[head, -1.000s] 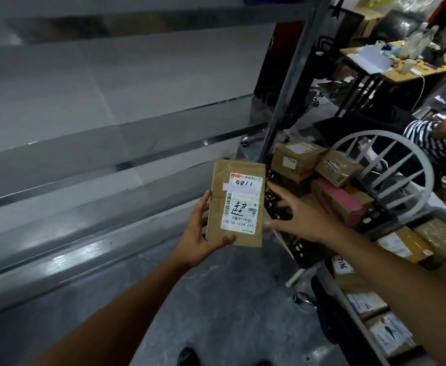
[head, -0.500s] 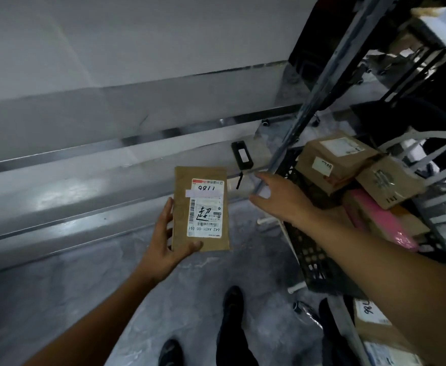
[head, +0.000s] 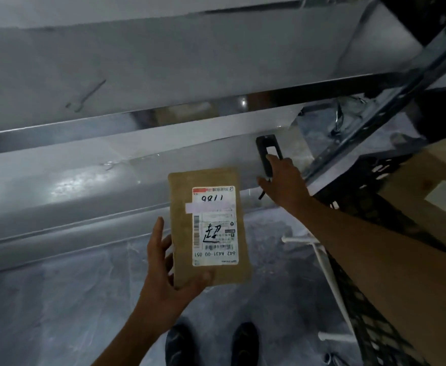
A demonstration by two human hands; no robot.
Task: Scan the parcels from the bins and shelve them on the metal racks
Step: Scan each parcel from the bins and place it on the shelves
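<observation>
1. The metal rack [head: 164, 159] fills the upper and left part of the view; its grey shelves run across, and a slanted upright post stands at the right.
2. A black lattice bin [head: 375, 307] stands at the right edge, with a brown box [head: 427, 196] above it.
3. The parcel [head: 209, 227], a flat brown envelope with a white label facing up, is held in front of the lower shelf edge, above the floor.
4. The left hand [head: 169, 276] grips the parcel at its lower left corner, thumb on top and fingers along the left side.
5. The right hand [head: 282, 183] is apart from the parcel, just to its upper right; its fingers are spread and touch the scanner [head: 266, 154], a small black device lying on the shelf.
6. Two dark shoes [head: 211, 344] show at the bottom.
</observation>
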